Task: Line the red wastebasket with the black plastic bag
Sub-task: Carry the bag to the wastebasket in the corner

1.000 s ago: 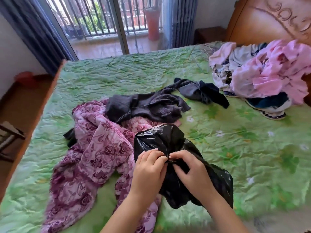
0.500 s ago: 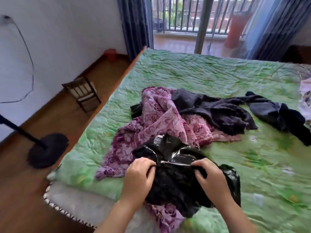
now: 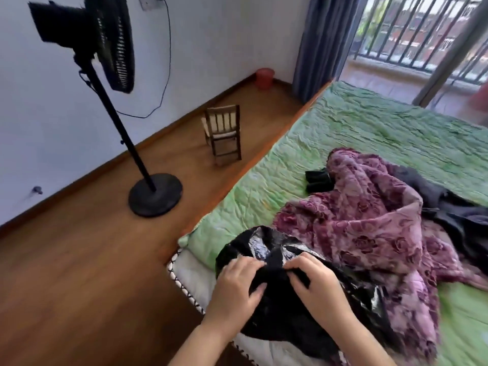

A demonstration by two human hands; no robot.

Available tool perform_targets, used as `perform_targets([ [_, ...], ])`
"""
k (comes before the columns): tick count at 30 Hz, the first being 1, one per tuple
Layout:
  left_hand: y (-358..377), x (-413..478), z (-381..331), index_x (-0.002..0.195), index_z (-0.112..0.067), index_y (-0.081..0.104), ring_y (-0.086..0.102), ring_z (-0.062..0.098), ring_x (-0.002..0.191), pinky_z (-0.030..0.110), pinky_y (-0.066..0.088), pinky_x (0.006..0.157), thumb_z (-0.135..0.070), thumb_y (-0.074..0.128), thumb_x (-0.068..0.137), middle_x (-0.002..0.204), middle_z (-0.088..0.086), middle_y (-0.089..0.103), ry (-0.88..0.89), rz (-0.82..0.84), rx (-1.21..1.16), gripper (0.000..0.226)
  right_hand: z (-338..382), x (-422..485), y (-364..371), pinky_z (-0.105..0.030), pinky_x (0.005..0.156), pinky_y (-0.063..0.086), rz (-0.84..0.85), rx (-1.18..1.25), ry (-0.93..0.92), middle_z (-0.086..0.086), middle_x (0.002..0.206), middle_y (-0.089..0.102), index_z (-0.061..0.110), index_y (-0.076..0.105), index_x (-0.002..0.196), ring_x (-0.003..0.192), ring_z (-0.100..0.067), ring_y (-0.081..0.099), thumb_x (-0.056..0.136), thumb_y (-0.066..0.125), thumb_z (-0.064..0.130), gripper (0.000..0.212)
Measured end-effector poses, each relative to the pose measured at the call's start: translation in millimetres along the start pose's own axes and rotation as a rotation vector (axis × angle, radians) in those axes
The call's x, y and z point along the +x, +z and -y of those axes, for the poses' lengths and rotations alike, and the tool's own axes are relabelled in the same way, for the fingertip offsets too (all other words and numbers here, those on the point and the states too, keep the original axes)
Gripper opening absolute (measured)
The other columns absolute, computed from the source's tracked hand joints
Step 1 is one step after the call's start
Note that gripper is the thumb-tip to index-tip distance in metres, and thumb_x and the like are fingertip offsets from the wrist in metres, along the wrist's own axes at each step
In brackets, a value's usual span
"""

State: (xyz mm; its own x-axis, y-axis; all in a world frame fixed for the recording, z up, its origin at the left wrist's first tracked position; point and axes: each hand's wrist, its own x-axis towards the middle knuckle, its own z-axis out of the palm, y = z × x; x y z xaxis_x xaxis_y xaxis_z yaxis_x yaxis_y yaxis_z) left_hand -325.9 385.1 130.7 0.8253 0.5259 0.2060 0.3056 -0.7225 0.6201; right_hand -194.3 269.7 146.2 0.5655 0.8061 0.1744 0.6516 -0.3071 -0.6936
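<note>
The crumpled black plastic bag (image 3: 280, 310) hangs over the near left corner of the bed. My left hand (image 3: 237, 282) and my right hand (image 3: 315, 282) both pinch its upper edge, close together, fingers closed on the film. The red wastebasket (image 3: 264, 78) stands on the wooden floor far off, in the room's corner by the wall and the blue curtain, well away from both hands.
A green quilted bed (image 3: 369, 138) carries a purple floral cloth (image 3: 369, 228) and dark clothes (image 3: 454, 207). On the floor between me and the wastebasket stand a black pedestal fan (image 3: 155, 194) and a small wooden chair (image 3: 224, 133). A balcony door is at the back right.
My view has swung left, from the bed toward the floor, fan and wastebasket. Both hands still grip the bag, now closer together at its edge near the bed corner.
</note>
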Motion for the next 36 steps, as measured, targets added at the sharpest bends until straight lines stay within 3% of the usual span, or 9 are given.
perform_targets([
  [4, -44, -4, 56, 0.098, -0.009, 0.066, 0.054, 0.013, 0.097, 0.024, 0.035, 0.086, -0.013, 0.063, 0.073, 0.095, 0.006, 0.068, -0.055, -0.064, 0.018, 0.026, 52, 39, 56, -0.019, 0.068, 0.044, 0.070, 0.003, -0.081, 0.012, 0.079, 0.058, 0.016, 0.063, 0.080, 0.075, -0.010, 0.058, 0.070, 0.070, -0.005, 0.024],
  [8, -81, -9, 100, 0.085, -0.011, 0.065, 0.059, 0.016, 0.084, 0.021, 0.040, 0.078, -0.004, 0.063, 0.075, 0.085, 0.003, 0.066, -0.167, -0.132, -0.009, 0.012, 91, 68, 94, -0.018, 0.066, 0.042, 0.141, 0.004, -0.150, 0.008, 0.080, 0.062, 0.018, 0.062, 0.080, 0.074, -0.009, 0.057, 0.070, 0.070, -0.003, 0.025],
  [13, -115, 3, 140, 0.085, -0.010, 0.064, 0.055, 0.006, 0.084, 0.006, 0.035, 0.077, 0.006, 0.065, 0.075, 0.086, 0.001, 0.065, -0.330, -0.259, -0.053, 0.019, 104, 116, 131, -0.017, 0.064, 0.037, 0.214, -0.030, -0.208, 0.002, 0.087, 0.067, 0.016, 0.064, 0.090, 0.079, -0.014, 0.058, 0.074, 0.070, 0.007, 0.020],
  [19, -157, 31, 180, 0.088, -0.010, 0.065, 0.059, 0.011, 0.085, 0.012, 0.040, 0.075, 0.001, 0.063, 0.079, 0.086, -0.002, 0.064, -0.401, -0.299, 0.021, 0.014, 105, 171, 175, -0.019, 0.062, 0.033, 0.324, -0.003, -0.210, 0.001, 0.087, 0.062, 0.016, 0.061, 0.092, 0.080, -0.017, 0.056, 0.076, 0.069, 0.020, 0.018],
  [22, -176, 56, 198, 0.088, -0.009, 0.065, 0.058, 0.008, 0.084, 0.004, 0.038, 0.075, 0.001, 0.062, 0.080, 0.087, -0.003, 0.064, -0.454, -0.350, 0.037, 0.013, 103, 204, 188, -0.026, 0.062, 0.038, 0.373, -0.018, -0.178, 0.002, 0.083, 0.057, 0.015, 0.056, 0.085, 0.078, -0.018, 0.055, 0.079, 0.064, 0.020, 0.011],
  [24, -186, 73, 207, 0.088, -0.009, 0.065, 0.058, 0.008, 0.083, 0.001, 0.036, 0.074, 0.002, 0.062, 0.080, 0.086, -0.004, 0.063, -0.460, -0.364, 0.044, 0.014, 100, 226, 191, -0.033, 0.065, 0.043, 0.372, -0.025, -0.133, -0.002, 0.084, 0.059, 0.011, 0.057, 0.083, 0.079, -0.022, 0.056, 0.079, 0.061, 0.014, 0.006],
  [30, -199, 114, 235, 0.088, -0.007, 0.065, 0.056, 0.007, 0.081, -0.002, 0.033, 0.073, 0.004, 0.062, 0.079, 0.087, -0.004, 0.062, -0.449, -0.371, 0.046, 0.015, 97, 281, 185, -0.033, 0.064, 0.043, 0.290, -0.034, -0.052, -0.006, 0.081, 0.063, 0.008, 0.061, 0.080, 0.075, -0.022, 0.057, 0.076, 0.061, 0.004, 0.006],
  [36, -204, 149, 276, 0.084, -0.005, 0.066, 0.052, -0.001, 0.076, -0.004, 0.032, 0.072, 0.011, 0.065, 0.074, 0.083, -0.005, 0.061, -0.359, -0.287, 0.037, 0.019, 97, 315, 194, -0.010, 0.063, 0.038, 0.154, 0.050, 0.027, 0.001, 0.077, 0.065, 0.015, 0.064, 0.078, 0.071, -0.015, 0.058, 0.073, 0.064, -0.003, 0.019],
])
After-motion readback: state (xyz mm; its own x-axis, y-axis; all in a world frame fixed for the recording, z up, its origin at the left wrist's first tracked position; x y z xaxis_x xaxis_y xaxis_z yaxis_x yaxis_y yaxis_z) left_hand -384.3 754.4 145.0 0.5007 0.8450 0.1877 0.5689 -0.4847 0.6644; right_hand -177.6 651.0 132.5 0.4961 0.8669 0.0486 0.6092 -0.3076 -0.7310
